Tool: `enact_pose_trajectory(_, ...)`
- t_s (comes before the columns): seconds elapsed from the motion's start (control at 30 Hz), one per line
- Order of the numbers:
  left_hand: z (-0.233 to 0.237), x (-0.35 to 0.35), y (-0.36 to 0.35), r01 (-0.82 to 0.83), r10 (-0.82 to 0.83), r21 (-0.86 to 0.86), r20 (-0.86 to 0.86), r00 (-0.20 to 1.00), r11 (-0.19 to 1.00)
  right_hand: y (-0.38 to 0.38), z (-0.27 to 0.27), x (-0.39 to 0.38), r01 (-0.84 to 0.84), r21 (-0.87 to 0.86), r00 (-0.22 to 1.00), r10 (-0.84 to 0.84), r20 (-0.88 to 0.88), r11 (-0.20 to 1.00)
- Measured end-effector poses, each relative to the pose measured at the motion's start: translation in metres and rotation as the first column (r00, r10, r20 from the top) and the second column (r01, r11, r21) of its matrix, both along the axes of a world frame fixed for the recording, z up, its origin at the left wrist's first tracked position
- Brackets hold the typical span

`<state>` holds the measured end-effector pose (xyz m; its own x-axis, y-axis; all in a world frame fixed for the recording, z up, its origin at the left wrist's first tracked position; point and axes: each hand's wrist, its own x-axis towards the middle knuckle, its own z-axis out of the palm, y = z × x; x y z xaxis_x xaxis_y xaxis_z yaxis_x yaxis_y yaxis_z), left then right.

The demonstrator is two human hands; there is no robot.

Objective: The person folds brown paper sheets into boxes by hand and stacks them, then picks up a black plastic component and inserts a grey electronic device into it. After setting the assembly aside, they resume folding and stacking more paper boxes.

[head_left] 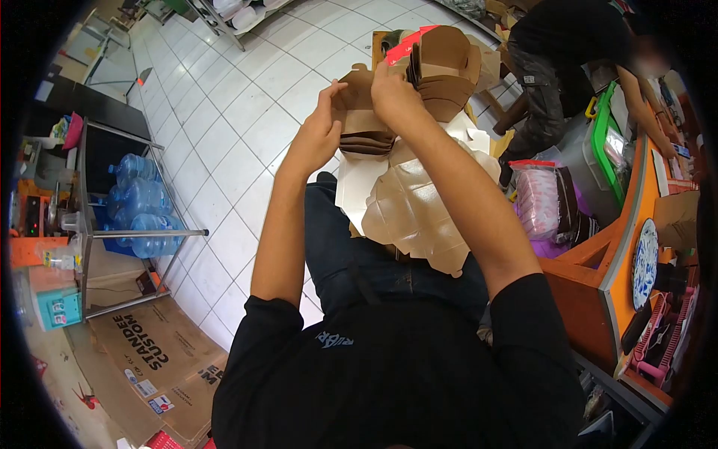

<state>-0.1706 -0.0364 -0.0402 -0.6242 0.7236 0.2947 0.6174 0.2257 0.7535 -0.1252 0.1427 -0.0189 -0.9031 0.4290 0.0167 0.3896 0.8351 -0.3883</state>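
One tiled floor: white, spreads out beyond us.
Co-worker: bent over at our right, hands apart from ours.
Flat blanks: brown and pale card, creased, overlapping, over our lap; look light, bendy at folds, glossy face probably slippery.
Farther box stack: open brown boxes, nested, just beyond our right hand.
Nearer box stack: brown card, nested, upright-walled, between our two hands, above the blanks.
Handling: we judge it light, stiffish in the walls, soft at the flaps; hard squeezing could crease it.
Where to hold: opposite side walls, low down, several layers together.
Left hand: fingers bent at the nearer stack's left wall; we cannot tell if it clamps.
Right hand: fingers curled at the right upper edge; fingertips partly hidden, grip unclear.
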Motion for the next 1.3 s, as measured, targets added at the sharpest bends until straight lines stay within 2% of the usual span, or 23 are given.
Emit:
enact_pose_trajectory(0.03, 0.002, 0.002, -0.002, 0.001, -0.002, -0.03, -0.041, 0.999, 1.0, 0.004, -0.003, -0.002, 0.004, 0.005, 1.0, -0.004, -0.007, 1.0)
enact_pose_trajectory(0.07, 0.004, 0.004, -0.004, 0.002, -0.001, -0.1, 0.01, 1.0, 0.995, 0.004, -0.007, -0.003, 0.011, 0.007, 1.0, -0.011, -0.015, 1.0)
enact_pose_trajectory(0.13, 0.022, 0.004, 0.002, 0.012, 0.007, -0.222, 0.084, 0.996, 0.975, 0.0, -0.004, -0.01, 0.104, -0.06, 0.992, -0.099, 0.081, 0.993)
enact_pose_trajectory(0.17, 0.023, 0.0, 0.006, -0.024, 0.036, -0.258, 0.042, 0.998, 0.966, 0.001, 0.0, -0.014, 0.155, -0.087, 0.981, -0.143, 0.127, 0.984)
enact_pose_trajectory(0.23, 0.023, 0.0, 0.013, -0.089, 0.084, -0.337, -0.031, 0.996, 0.937, 0.001, -0.008, -0.014, 0.123, -0.076, 0.983, -0.111, 0.145, 0.99)
enact_pose_trajectory(0.33, 0.038, 0.009, 0.023, -0.223, 0.183, -0.538, -0.127, 0.975, 0.813, 0.005, -0.02, -0.016, 0.098, -0.076, 0.985, -0.085, 0.152, 0.992)
enact_pose_trajectory(0.43, 0.038, 0.019, 0.024, -0.268, 0.222, -0.503, -0.151, 0.963, 0.822, 0.007, -0.028, -0.017, 0.068, -0.094, 0.987, -0.054, 0.152, 0.993)
enact_pose_trajectory(0.5, 0.033, 0.018, 0.017, -0.226, 0.154, -0.453, -0.189, 0.97, 0.862, 0.009, -0.031, -0.016, 0.065, -0.094, 0.993, -0.056, 0.101, 0.993)
enact_pose_trajectory(0.6, 0.014, 0.006, 0.007, -0.202, 0.12, -0.295, -0.273, 0.955, 0.934, 0.004, 0.037, 0.032, -0.014, -0.146, 0.998, 0.023, 0.06, 0.989)
enact_pose_trajectory(0.67, 0.005, 0.007, 0.006, -0.205, 0.155, -0.14, -0.302, 0.941, 0.969, 0.004, 0.049, 0.063, -0.03, -0.14, 0.996, 0.018, -0.088, 0.99)
enact_pose_trajectory(0.7, 0.013, 0.015, 0.006, -0.216, 0.172, -0.129, -0.288, 0.942, 0.968, 0.003, 0.046, 0.081, -0.032, -0.14, 0.987, 0.009, -0.159, 0.99)
enact_pose_trajectory(0.77, 0.02, 0.024, 0.005, -0.174, 0.112, -0.116, -0.411, 0.905, 0.978, 0.009, 0.013, 0.123, -0.111, -0.269, 0.939, 0.013, -0.344, 0.957)
enact_pose_trajectory(0.8, 0.019, 0.025, 0.005, -0.17, 0.115, -0.135, -0.343, 0.932, 0.976, 0.013, -0.009, 0.147, -0.162, -0.318, 0.899, 0.006, -0.437, 0.934)
enact_pose_trajectory(0.87, 0.016, 0.028, -0.001, -0.167, 0.13, -0.184, -0.198, 0.971, 0.969, 0.01, -0.055, 0.204, -0.182, -0.095, 0.946, 0.148, -0.289, 0.979)
enact_pose_trajectory(0.93, 0.02, 0.027, -0.005, -0.185, 0.145, -0.235, -0.178, 0.973, 0.954, -0.012, -0.079, 0.253, -0.226, -0.081, 0.973, 0.229, 0.035, 0.971)
enact_pose_trajectory(1.03, 0.026, 0.021, -0.004, -0.171, 0.119, -0.321, -0.174, 0.978, 0.932, -0.036, -0.083, 0.288, -0.282, -0.035, 0.959, 0.282, 0.015, 0.959)
enact_pose_trajectory(1.13, 0.036, 0.027, 0.003, -0.185, 0.135, -0.412, -0.147, 0.98, 0.892, -0.042, -0.085, 0.287, -0.264, 0.026, 0.962, 0.26, 0.086, 0.964)
enact_pose_trajectory(1.23, 0.034, 0.034, 0.006, -0.36, 0.221, -0.19, -0.51, 0.831, 0.914, -0.038, -0.084, 0.284, -0.261, -0.05, 0.963, 0.264, 0.052, 0.964)
enact_pose_trajectory(1.27, 0.033, 0.043, 0.006, -0.395, 0.295, -0.058, -0.567, 0.769, 0.917, -0.035, -0.083, 0.284, -0.278, -0.068, 0.958, 0.282, 0.05, 0.958)
enact_pose_trajectory(1.3, 0.03, 0.06, 0.007, -0.369, 0.299, 0.002, -0.587, 0.752, 0.929, -0.03, -0.081, 0.283, -0.293, -0.086, 0.953, 0.298, 0.05, 0.952)
